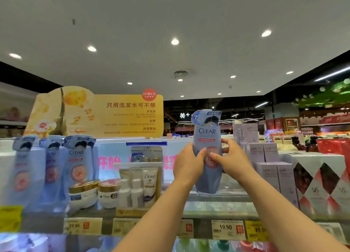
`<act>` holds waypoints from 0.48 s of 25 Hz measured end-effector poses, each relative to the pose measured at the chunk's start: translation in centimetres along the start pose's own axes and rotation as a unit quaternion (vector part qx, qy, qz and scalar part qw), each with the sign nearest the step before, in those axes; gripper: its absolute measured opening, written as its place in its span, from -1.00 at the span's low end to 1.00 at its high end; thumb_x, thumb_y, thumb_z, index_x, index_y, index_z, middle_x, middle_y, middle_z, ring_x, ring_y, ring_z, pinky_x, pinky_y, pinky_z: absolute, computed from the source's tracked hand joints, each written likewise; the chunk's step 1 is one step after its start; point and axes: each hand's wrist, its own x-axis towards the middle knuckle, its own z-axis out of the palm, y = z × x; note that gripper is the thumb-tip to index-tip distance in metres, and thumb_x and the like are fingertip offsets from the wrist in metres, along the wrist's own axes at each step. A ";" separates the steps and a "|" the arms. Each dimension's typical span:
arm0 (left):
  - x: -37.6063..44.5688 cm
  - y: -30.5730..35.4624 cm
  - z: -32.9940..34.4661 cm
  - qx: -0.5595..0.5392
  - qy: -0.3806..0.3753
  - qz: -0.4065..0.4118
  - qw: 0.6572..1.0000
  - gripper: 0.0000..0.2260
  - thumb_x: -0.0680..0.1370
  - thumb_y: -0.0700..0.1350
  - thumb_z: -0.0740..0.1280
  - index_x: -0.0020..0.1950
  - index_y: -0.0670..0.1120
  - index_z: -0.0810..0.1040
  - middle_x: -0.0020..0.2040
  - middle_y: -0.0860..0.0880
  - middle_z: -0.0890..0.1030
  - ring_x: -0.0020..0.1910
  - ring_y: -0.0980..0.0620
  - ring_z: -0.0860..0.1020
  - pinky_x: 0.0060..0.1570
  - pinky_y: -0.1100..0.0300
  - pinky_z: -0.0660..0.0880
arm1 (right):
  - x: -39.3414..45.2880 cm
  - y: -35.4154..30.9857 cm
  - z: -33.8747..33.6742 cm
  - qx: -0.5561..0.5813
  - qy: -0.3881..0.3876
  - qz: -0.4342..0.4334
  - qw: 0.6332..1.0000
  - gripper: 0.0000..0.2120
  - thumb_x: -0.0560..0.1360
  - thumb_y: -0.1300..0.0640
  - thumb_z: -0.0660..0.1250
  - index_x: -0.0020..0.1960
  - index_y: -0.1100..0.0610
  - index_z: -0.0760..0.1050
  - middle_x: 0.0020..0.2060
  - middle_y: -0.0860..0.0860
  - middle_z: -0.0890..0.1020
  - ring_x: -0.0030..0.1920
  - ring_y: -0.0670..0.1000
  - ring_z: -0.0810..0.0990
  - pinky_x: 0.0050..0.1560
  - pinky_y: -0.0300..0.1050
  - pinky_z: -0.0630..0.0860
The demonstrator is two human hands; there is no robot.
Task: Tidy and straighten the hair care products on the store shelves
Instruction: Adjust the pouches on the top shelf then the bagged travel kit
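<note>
A pale blue Clear shampoo bottle (207, 134) with a card tag at its neck stands upright over the top shelf (217, 200), right of centre. My left hand (186, 162) grips its left side and my right hand (230, 157) grips its right side, fingers wrapped across the front label. Whether the bottle's base touches the shelf is hard to tell. Three matching Clear bottles (75, 166) stand in a row at the shelf's left end.
Dove jars (108, 193) and a Dove travel set (141, 183) sit left of the held bottle. Purple Lux boxes (269, 170) and white VS boxes (322, 183) crowd the right. A yellow sign (113, 115) stands behind. Price tags (225, 229) line the shelf edge.
</note>
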 end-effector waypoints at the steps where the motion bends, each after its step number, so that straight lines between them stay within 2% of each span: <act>1: -0.6 0.7 -0.5 -0.003 0.008 0.014 1.000 -0.83 0.56 0.12 0.30 0.10 0.10 0.51 0.00 0.10 0.64 -0.09 0.12 0.58 -0.15 0.08 0.60 | -0.6 -0.6 -0.4 0.016 0.005 -0.005 1.000 -0.48 0.49 0.11 0.51 0.38 0.00 0.39 0.05 0.01 0.63 0.00 0.05 0.65 -0.08 0.09 0.68; 3: -1.7 2.3 -2.0 -0.005 0.022 0.047 0.999 -0.79 0.55 0.12 0.30 0.14 0.10 0.54 -0.02 0.12 0.64 -0.06 0.09 0.59 -0.10 0.01 0.60 | -1.8 -2.1 -1.4 0.049 0.020 -0.028 0.998 -0.51 0.46 0.10 0.54 0.30 -0.06 0.42 0.06 -0.01 0.64 -0.03 0.00 0.66 -0.13 0.05 0.67; 6: -3.0 4.3 -5.3 0.002 0.046 0.087 0.995 -0.75 0.56 0.15 0.30 0.16 0.09 0.55 -0.04 0.14 0.61 -0.09 0.13 0.58 -0.18 0.08 0.58 | -3.3 -5.4 -2.4 0.086 0.019 -0.055 0.995 -0.51 0.39 0.10 0.59 0.21 -0.09 0.45 0.00 -0.02 0.65 -0.04 0.00 0.68 -0.20 0.04 0.69; 9: -4.2 4.4 -10.3 0.014 0.067 0.111 0.991 -0.75 0.55 0.16 0.31 0.16 0.08 0.56 -0.03 0.12 0.64 -0.08 0.09 0.59 -0.16 0.03 0.60 | -4.7 -9.0 -0.5 0.132 -0.031 -0.059 0.989 -0.45 0.34 0.09 0.61 0.25 -0.07 0.46 -0.04 -0.02 0.69 -0.07 0.00 0.71 -0.29 0.01 0.69; 12: -5.3 2.7 -16.2 0.045 0.080 0.124 0.988 -0.73 0.53 0.16 0.34 0.16 0.09 0.58 -0.02 0.12 0.67 -0.04 0.04 0.61 -0.10 -0.03 0.60 | -5.7 -12.0 4.2 0.153 -0.089 -0.067 0.982 -0.53 0.31 0.09 0.61 0.16 -0.05 0.53 -0.04 -0.01 0.68 -0.17 -0.03 0.73 -0.34 -0.03 0.69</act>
